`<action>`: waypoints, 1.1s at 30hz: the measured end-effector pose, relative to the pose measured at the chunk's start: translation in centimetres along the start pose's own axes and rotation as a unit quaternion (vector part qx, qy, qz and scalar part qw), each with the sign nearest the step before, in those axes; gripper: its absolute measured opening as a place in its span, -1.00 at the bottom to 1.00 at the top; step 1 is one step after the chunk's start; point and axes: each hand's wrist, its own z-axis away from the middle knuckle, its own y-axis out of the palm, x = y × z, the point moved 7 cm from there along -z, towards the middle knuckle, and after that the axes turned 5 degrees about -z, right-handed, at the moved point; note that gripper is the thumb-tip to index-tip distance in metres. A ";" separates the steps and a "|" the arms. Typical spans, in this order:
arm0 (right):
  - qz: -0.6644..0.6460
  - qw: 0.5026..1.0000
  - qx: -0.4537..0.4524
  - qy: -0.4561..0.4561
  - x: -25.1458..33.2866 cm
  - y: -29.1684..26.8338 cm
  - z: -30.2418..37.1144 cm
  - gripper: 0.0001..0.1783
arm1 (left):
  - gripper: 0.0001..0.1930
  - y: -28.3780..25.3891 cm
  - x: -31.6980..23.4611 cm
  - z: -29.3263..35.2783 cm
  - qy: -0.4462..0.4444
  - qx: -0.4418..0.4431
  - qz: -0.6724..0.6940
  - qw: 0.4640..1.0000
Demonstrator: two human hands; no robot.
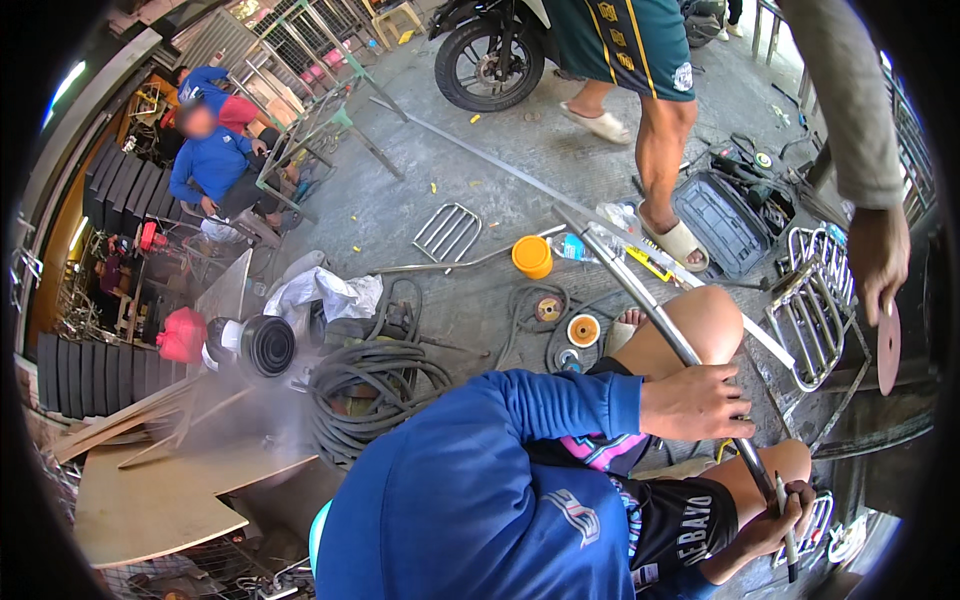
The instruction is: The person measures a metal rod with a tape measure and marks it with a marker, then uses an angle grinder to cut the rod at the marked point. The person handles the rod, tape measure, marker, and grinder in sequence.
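Left grip (695, 402): I am closing it over the metal tube (640, 290), fingers wrapping across it just beside my raised knee.
Right grip (785, 512): I am clamping it around a thin rod (787, 530), which is pointing down past my fingers, near the lower end of the tube.
Metal tube: it is running slantwise from the concrete floor (480, 190) down across my legs, passing under my left grip and ending beside my right one.
My posture: I am sitting low with both knees up, my blue sleeve (560, 400) reaching in from the lower left.
Another person's hand (878, 255): it is hanging from a grey sleeve at the right and pinching a reddish-brown disc (888, 347) by its rim.
Standing person: someone in green shorts (625, 40) and pale sandals is standing ahead of me, beside an open blue tool case (720, 222).
Floor ahead: an orange cup (532, 257) is sitting near a plastic bottle (580, 246), and two small discs (583, 330) are lying close to my foot.
Left of me: a coiled black hose (375, 392) is lying next to a white cloth (325, 292), with haze drifting over a wooden board (160, 500).
Right of me: a steel wire rack (812, 312) is leaning just past my knee; a second rack (447, 232) is lying farther out.
Background: a seated person in blue (215, 165) is working by a metal frame, and a motorcycle wheel (490, 62) is showing at the top.
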 end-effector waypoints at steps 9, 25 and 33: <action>0.255 0.963 0.036 -0.076 2.0 0.6 2.0 -0.80 | -0.76 1.7 0.1 0.7 0.021 0.022 0.083 0.996; 0.109 0.987 0.070 -0.091 3.9 2.5 1.4 -0.91 | -0.61 1.8 0.3 -0.5 0.006 0.047 0.088 0.995; -0.405 0.907 -0.112 -0.020 4.8 -6.2 -0.2 -0.76 | -0.61 1.6 0.2 -0.4 0.012 0.040 0.094 0.995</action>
